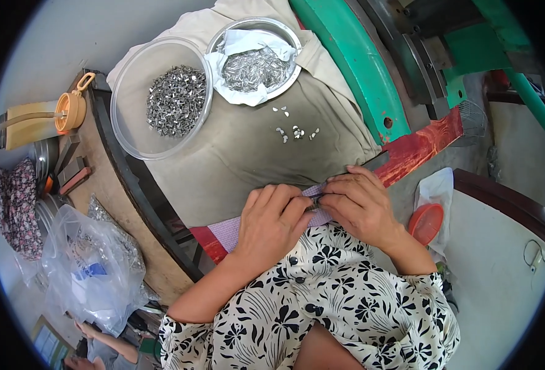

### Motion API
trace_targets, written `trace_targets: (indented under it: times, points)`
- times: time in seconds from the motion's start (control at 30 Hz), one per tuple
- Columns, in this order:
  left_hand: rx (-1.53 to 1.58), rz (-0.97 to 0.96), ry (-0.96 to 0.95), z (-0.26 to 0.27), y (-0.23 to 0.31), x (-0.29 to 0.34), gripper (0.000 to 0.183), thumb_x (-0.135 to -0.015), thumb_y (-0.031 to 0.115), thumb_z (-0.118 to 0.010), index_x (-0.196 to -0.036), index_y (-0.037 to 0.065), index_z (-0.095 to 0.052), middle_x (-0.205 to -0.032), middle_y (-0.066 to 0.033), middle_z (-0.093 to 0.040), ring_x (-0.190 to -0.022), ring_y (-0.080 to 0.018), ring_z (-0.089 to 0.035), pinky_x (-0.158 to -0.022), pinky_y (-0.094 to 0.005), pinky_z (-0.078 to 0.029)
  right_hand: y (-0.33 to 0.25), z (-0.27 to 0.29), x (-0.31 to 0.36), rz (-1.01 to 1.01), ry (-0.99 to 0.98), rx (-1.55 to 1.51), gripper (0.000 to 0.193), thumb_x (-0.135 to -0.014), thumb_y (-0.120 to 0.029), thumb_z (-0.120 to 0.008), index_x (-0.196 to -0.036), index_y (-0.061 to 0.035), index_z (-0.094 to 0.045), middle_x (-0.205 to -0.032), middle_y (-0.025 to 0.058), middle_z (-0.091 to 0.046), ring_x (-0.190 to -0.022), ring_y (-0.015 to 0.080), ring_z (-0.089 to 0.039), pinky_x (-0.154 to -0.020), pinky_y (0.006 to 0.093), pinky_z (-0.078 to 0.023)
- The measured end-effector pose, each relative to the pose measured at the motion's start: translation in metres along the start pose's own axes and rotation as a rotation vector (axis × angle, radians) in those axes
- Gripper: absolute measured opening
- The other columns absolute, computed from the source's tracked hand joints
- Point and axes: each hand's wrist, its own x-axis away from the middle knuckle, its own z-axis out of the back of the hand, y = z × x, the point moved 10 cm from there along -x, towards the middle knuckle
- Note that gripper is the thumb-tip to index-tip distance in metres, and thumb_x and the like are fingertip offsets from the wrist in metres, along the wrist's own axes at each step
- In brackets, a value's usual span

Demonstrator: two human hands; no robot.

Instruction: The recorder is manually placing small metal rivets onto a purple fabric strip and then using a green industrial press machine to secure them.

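Close together at the near edge of the cloth-covered table, my left hand (pixel 268 221) and my right hand (pixel 360 205) both have their fingers closed in a pinch. Between the fingertips sits a small dark metallic piece (pixel 313 203), mostly hidden by the fingers. A lilac textured mat (pixel 228 233) lies under the hands. Beyond them, several small shiny metal pieces (pixel 298 132) are scattered on the olive-grey cloth (pixel 241 154). Farther off stand a clear plastic tub (pixel 127 132) of small metal parts (pixel 177 98) and a steel bowl (pixel 292 42) with thin silvery pieces (pixel 254 69) on white lining.
A green machine (pixel 359 68) flanks the table on the right, above a red board (pixel 420 145). A red plastic dish (pixel 425 223) is at lower right. On the left, a wooden bench (pixel 115 203) carries a clear plastic bag (pixel 87 277). Another person's arm (pixel 109 339) shows at lower left.
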Motion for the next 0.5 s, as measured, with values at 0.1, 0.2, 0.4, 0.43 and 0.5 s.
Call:
trace_targets:
  times: [0.1,0.2,0.4,0.43,0.5]
  points:
    - [0.027,0.025,-0.008,0.011,-0.005,0.004,0.029,-0.072,0.015,-0.082,-0.095,0.009,-0.067,-0.098,-0.0056,-0.062,-0.087,-0.0257,-0.059,-0.074,-0.0372,-0.042,-0.004,0.000,-0.003,0.048,-0.051,0.046,0.020,-0.069,-0.010,-0.078,-0.087,-0.0082,-0.070,-0.099,0.0035,-0.068,-0.096,0.0218,-0.066,-0.100,0.0442,-0.047]
    - [0.011,0.031,-0.023,0.022,-0.015,0.011,0.032,-0.073,0.016,-0.081,-0.099,0.008,-0.065,-0.099,-0.0056,-0.060,-0.089,-0.0265,-0.058,-0.074,-0.0386,-0.043,-0.009,-0.001,-0.004,0.082,-0.094,0.113,0.018,-0.071,-0.009,-0.077,-0.087,-0.0084,-0.069,-0.101,0.0039,-0.068,-0.096,0.0210,-0.066,-0.101,0.0441,-0.047]
    - [-0.020,0.070,-0.013,0.035,-0.030,0.028,0.034,-0.073,0.016,-0.081,-0.102,0.009,-0.067,-0.100,-0.0067,-0.060,-0.088,-0.0271,-0.058,-0.073,-0.0383,-0.045,-0.002,0.001,0.001,0.032,-0.028,0.053,0.019,-0.070,-0.005,-0.077,-0.087,-0.0092,-0.070,-0.097,0.0039,-0.069,-0.097,0.0203,-0.068,-0.105,0.0441,-0.045]
    - [-0.020,0.071,-0.011,0.036,-0.030,0.030,0.034,-0.073,0.016,-0.081,-0.102,0.009,-0.067,-0.100,-0.0067,-0.060,-0.088,-0.0271,-0.058,-0.073,-0.0383,-0.045,-0.001,0.002,0.002,0.035,-0.029,0.053,0.019,-0.070,-0.005,-0.077,-0.087,-0.0092,-0.070,-0.097,0.0039,-0.069,-0.097,0.0203,-0.068,-0.105,0.0441,-0.045]
    - [-0.040,0.070,-0.022,0.036,-0.030,0.032,0.033,-0.073,0.016,-0.081,-0.103,0.008,-0.068,-0.100,-0.0059,-0.060,-0.088,-0.0261,-0.058,-0.073,-0.0375,-0.045,-0.003,0.003,0.004,0.059,-0.039,0.043,0.021,-0.069,-0.005,-0.077,-0.088,-0.0095,-0.070,-0.095,0.0034,-0.070,-0.096,0.0210,-0.069,-0.106,0.0451,-0.045]
